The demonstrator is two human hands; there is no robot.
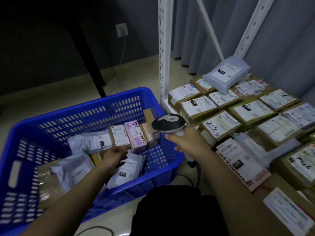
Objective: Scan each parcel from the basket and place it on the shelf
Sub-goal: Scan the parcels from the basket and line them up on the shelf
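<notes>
Meanwhile, left grip [117,155] hovers released over a grey plastic mailer [126,169] in the blue perforated plastic basket [88,109]; at 3 o'clock, right grip [185,140] clasps a grey-white handheld scanner [167,123].

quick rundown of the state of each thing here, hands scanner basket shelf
left hand: open, reaching into the basket over a grey mailer
right hand: gripping the scanner handle
scanner: held, head over the basket's right rim
blue basket: part full of parcels
shelf: bottom level packed with labelled parcels
</notes>
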